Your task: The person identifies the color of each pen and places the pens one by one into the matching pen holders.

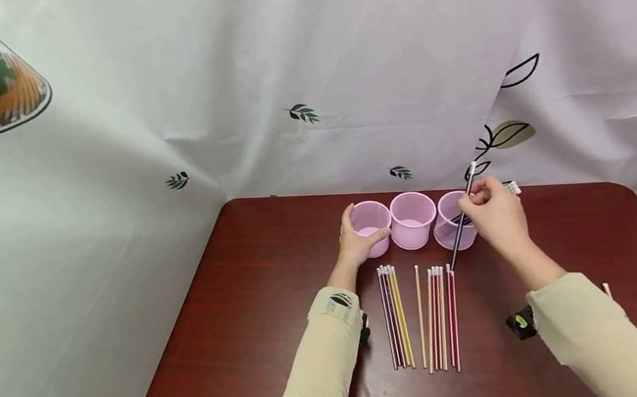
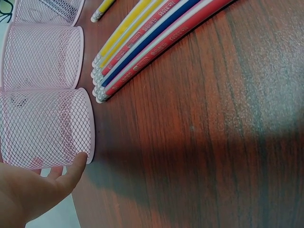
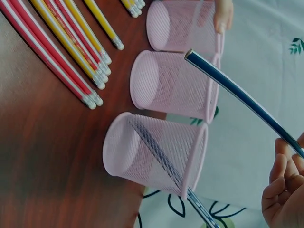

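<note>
My left hand (image 1: 356,245) holds the left pink mesh cup (image 2: 47,126), thumb at its front and fingers around its far side. In the right hand (image 1: 501,212), thumb and fingertips pinch a dark blue pencil (image 3: 242,95) near its eraser end. That pencil slants down, its lower end in the air beside the cups in the right wrist view. The right pink mesh cup (image 3: 152,152) has blue pencils (image 3: 159,154) leaning in it, white erasers out past the rim. Between the two stands the middle pink mesh cup (image 3: 173,85), with no pencils in it.
In front of the cups lie yellow, red and blue pencils (image 2: 128,57), a single yellow pencil (image 3: 104,23), several red and yellow pencils (image 3: 71,38) and two red pencils (image 3: 47,54). A patterned cloth (image 1: 339,85) hangs behind the brown table (image 1: 240,334).
</note>
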{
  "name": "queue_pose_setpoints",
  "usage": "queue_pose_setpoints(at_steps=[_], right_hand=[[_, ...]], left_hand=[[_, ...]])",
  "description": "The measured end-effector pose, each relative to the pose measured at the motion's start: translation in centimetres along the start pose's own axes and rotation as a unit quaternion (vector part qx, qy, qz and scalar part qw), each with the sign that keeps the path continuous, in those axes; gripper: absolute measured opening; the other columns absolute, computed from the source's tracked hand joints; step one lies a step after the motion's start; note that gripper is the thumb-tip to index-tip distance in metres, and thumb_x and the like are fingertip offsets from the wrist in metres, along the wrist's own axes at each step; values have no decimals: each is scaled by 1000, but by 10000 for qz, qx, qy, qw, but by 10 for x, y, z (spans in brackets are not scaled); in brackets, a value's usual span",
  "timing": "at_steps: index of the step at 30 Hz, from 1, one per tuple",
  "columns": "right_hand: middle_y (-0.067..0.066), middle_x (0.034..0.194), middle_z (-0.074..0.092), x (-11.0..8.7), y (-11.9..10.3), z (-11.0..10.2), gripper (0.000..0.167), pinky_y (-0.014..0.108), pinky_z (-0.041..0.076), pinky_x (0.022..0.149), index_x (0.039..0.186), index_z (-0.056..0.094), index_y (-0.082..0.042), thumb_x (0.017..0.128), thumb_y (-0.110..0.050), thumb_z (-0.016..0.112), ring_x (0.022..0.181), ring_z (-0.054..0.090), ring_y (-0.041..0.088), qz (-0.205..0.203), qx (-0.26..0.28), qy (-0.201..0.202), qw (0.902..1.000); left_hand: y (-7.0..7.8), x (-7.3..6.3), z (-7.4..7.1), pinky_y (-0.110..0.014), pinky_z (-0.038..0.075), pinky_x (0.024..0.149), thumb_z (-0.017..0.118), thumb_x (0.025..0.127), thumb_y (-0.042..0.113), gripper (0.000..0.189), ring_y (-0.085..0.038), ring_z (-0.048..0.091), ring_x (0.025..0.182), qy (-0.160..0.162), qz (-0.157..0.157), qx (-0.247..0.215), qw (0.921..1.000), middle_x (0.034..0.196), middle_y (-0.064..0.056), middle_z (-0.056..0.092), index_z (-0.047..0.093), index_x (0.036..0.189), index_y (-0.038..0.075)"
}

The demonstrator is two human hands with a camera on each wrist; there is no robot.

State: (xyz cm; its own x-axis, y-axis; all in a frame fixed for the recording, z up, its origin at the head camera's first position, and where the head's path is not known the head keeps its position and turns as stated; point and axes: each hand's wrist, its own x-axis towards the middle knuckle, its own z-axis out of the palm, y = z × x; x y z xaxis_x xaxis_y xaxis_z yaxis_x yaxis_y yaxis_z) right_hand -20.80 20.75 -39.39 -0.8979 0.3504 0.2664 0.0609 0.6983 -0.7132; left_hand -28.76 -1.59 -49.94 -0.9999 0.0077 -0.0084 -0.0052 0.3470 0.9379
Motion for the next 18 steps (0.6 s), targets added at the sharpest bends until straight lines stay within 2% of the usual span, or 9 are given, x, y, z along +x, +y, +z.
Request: queue_pose_setpoints(at_steps=[4,10,14,18], right_hand=[[0,77,62,6,0,-8,27,26,36,62,104,53,-4,83,-21,55,67,49,8,142,152,234,9995],[-21,67,51,10,0,-18,23,20,35,61,98,51,-4,82,-19,57,62,47,-1,309,525,653,9960],[-22,68,50,11,1,-20,16,17,35,59,93,50,-7,82,-17,55,62,48,-3,281,830,1078,9903],[-24,67,51,12,3,-23,7,15,36,58,87,49,-16,83,-19,54,61,50,-7,296,1126,1398,9833]], left_hand=[[0,0,-1,-46,32,99,85,65,27,98,-35,37,124,-15,-16,-20,10000,140,-14,36,27,143,26],[0,-1,-1,-46,32,100,85,65,26,97,-35,37,125,-13,2,-75,10000,141,-14,35,27,143,25],[0,-1,0,-46,32,99,85,65,26,97,-36,37,125,-6,40,-93,9999,140,-14,36,27,143,25],[-1,-1,0,-47,32,99,85,65,26,97,-36,36,125,1,72,-74,9999,140,-14,36,28,143,24]])
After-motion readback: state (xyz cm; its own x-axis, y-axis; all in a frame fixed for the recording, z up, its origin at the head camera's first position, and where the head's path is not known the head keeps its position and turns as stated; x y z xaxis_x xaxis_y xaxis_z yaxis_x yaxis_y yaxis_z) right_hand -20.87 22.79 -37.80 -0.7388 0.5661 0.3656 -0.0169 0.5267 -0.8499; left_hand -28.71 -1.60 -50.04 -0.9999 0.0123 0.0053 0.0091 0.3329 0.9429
